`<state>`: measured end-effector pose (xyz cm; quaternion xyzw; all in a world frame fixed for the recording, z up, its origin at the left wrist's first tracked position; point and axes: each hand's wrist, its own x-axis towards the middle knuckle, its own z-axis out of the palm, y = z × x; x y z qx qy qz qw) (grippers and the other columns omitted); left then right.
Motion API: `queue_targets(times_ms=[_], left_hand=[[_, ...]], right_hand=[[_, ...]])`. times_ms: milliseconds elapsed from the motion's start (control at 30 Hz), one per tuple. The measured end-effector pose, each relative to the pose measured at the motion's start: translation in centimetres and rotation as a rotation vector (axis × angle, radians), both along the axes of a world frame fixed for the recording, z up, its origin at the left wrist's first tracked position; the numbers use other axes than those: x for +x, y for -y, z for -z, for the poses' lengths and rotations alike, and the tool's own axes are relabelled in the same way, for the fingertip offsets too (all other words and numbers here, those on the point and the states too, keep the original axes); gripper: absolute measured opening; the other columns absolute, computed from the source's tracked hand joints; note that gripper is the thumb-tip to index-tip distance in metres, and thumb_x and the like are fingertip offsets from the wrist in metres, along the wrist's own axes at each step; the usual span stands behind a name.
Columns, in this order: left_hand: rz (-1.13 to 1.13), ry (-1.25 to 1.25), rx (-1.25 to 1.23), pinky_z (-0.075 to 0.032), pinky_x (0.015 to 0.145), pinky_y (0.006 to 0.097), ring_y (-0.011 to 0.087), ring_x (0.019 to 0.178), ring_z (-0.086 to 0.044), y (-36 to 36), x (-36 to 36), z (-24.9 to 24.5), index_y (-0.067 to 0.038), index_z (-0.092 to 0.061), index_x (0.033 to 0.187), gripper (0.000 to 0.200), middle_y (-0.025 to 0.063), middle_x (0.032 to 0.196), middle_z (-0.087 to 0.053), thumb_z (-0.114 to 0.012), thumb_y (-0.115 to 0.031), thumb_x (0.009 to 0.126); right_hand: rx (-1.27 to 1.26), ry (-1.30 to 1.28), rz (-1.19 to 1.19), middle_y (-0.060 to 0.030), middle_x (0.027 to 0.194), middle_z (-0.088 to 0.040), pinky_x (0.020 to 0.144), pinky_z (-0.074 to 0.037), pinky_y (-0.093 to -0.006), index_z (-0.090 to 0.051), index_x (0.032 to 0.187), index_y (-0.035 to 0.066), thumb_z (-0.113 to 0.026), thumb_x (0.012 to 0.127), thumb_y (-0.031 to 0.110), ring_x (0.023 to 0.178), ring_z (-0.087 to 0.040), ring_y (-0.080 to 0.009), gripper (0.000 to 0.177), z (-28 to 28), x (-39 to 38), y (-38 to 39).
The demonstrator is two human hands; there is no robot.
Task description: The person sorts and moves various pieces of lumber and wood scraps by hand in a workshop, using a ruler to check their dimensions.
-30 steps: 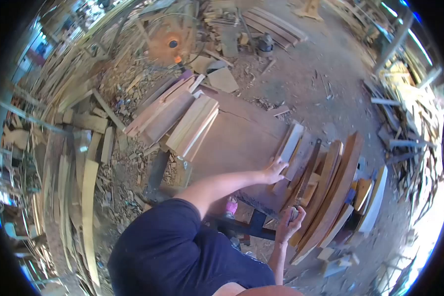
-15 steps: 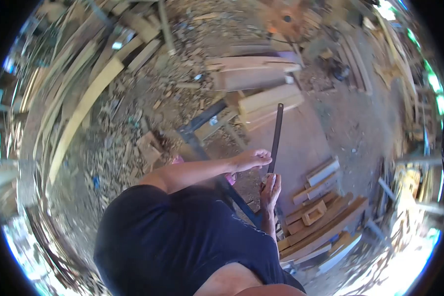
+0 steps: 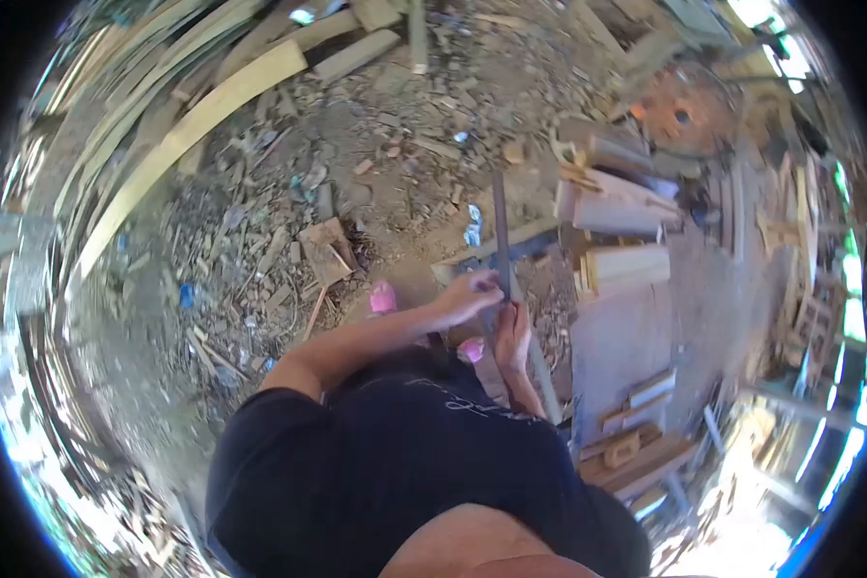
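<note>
A long, narrow dark bar (image 3: 501, 226) points away from the body, nearly upright in the view. My right hand (image 3: 512, 337) is closed around its near end. My left hand (image 3: 467, 296) has its fingers curled together against the bar's left side, just above the right hand; the fingertips are slightly blurred. Beneath the hands runs a grey frame or beam (image 3: 539, 361), partly hidden by my right hand and forearm.
Wood scraps (image 3: 260, 260) litter the ground. A long pale plank (image 3: 188, 140) curves along the left. Wooden blocks (image 3: 628, 268) and a flat board (image 3: 621, 332) lie right of the hands. Pink footwear (image 3: 382, 298) shows below. A round rusty object (image 3: 689, 111) stands upper right.
The view has swung, so the boards and blocks appear further right. The bar has shifted left in view and stands more upright. My left hand has come against the bar from beside it.
</note>
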<state>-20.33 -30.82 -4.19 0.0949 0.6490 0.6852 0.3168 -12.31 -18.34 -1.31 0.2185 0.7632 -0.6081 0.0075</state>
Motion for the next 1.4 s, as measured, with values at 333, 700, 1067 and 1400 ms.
queue_targets(times_ms=[333,700,1067,1400], left_hand=[[-0.122,0.357,-0.074,-0.048,0.071,0.023,0.0108,0.081,-0.058,10.2,-0.7,5.3,-0.006,-0.053,0.12,0.033,0.0011,0.104,-0.056,-0.059,-0.018,0.09],[-0.14,0.401,-0.203,-0.048,0.066,0.0238,0.0101,0.073,-0.058,5.0,3.0,6.5,-0.005,-0.054,0.115,0.028,0.0004,0.092,-0.059,-0.059,-0.018,0.09],[-0.113,0.289,-0.314,-0.045,0.054,0.0254,0.0098,0.061,-0.053,5.7,5.1,8.0,0.001,-0.053,0.114,0.036,0.0031,0.085,-0.059,-0.063,-0.019,0.087],[-0.346,0.155,-0.471,-0.046,0.052,0.0288,0.0141,0.061,-0.059,18.3,6.1,15.6,-0.004,-0.062,0.09,0.018,0.005,0.072,-0.06,-0.062,-0.02,0.082]], right_hand=[[0.293,-0.018,0.634,-0.0149,0.068,-0.048,0.06,-0.04,-0.0397,-0.051,0.09,0.003,-0.042,0.096,0.028,0.062,-0.047,-0.0243,0.027,5.6,4.0,-8.4],[0.626,0.362,0.971,-0.0202,0.11,-0.055,0.084,-0.041,-0.0474,-0.047,0.106,0.006,-0.048,0.088,0.037,0.106,-0.05,-0.0397,0.035,12.7,15.1,-30.3],[0.789,0.848,0.886,-0.0183,0.127,-0.04,0.091,-0.035,-0.0598,-0.047,0.123,0.014,-0.055,0.082,0.038,0.12,-0.037,-0.0354,0.049,8.9,14.1,-30.7],[0.697,-0.304,0.084,-0.0113,0.083,-0.057,0.069,-0.045,-0.0335,-0.056,0.094,0.0,-0.058,0.089,0.015,0.076,-0.053,-0.0219,0.016,4.2,-6.8,-13.7]])
